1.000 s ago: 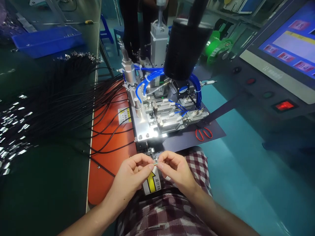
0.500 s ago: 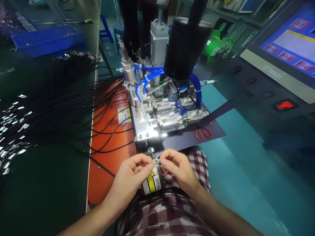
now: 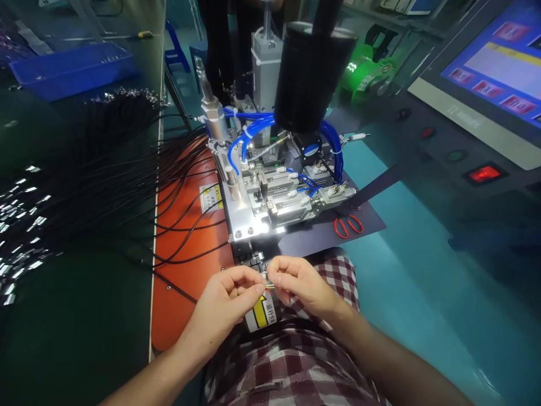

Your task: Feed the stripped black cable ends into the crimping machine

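Note:
Thin coloured wires show between my fingertips, in front of the machine. My left hand pinches them between thumb and forefinger. My right hand is closed in a pinch at the other side of the same wires, its fingertips almost touching the left ones. What lies inside the fingers is hidden. Just below the wires is a white label with a yellow arrow. Beyond my hands stands the metal machine with blue air tubes.
Black cables lie in a big bundle on the left table and run over the orange board. Red-handled scissors lie right of the machine. A touch screen stands at right, a blue bin at back left. A person's dark-clothed legs are behind.
My right hand has shifted slightly left, closer to my left fingertips, and more of the coloured wires shows. The whole view has shifted a little.

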`<state>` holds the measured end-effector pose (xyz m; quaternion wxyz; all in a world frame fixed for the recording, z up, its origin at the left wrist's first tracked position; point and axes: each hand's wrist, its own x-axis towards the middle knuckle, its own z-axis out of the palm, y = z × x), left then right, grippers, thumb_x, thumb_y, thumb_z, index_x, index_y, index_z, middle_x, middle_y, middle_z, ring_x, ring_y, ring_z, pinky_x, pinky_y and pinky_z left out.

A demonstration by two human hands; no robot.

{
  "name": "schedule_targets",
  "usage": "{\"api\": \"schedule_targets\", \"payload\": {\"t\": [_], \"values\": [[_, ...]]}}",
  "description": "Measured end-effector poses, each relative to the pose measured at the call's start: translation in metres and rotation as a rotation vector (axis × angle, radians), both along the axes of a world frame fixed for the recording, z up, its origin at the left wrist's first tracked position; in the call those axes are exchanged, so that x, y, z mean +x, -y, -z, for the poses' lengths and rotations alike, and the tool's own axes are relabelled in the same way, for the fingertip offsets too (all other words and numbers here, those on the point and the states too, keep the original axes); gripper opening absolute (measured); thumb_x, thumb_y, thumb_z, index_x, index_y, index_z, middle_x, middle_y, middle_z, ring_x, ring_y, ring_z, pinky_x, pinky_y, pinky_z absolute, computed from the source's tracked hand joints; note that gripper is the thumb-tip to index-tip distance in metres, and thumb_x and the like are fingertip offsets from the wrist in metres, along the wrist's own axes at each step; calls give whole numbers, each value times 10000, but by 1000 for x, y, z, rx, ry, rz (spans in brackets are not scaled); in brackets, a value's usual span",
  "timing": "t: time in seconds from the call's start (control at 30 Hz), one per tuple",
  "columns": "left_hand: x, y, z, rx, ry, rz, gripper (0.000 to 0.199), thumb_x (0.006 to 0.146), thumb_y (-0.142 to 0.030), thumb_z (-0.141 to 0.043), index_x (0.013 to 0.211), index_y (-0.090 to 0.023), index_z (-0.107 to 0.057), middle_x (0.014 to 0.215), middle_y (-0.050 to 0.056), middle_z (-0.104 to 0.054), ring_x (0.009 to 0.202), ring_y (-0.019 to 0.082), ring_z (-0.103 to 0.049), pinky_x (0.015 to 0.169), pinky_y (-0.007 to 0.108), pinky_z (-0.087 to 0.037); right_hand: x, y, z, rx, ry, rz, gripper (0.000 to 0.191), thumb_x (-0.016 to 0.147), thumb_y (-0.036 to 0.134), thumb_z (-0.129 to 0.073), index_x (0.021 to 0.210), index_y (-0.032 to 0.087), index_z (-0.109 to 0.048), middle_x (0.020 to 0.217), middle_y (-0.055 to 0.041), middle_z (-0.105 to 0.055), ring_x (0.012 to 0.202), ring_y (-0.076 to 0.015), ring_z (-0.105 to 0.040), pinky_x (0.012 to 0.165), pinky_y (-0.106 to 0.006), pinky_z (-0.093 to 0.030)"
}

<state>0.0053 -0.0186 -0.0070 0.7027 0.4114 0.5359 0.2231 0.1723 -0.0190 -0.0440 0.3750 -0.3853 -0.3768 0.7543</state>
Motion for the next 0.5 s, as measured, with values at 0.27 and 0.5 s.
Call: {"api": "schedule_targets", "payload": {"t": [0.27, 0.5], "values": [[-2, 0, -2, 26, -2, 87, 154, 771, -319, -638, 740, -170, -617, 523, -71, -378, 470, 59, -290, 436, 178, -217, 11, -12, -3, 63, -11, -198, 238, 804, 370, -595, 692, 168, -535, 502, 74, -447, 444, -64, -358, 453, -205, -261], [0, 3, 1, 4, -47, -23, 239, 786, -402, -610, 757, -168, -573, 487, -83, -329, 442, 61, -243, 419, 187, -206, 4, 1, -7, 120, 158, 78, 169, 812, 316, -592, 752, 159, -577, 596, 51, -495, 469, -63, -430, 458, -195, -347]]}}
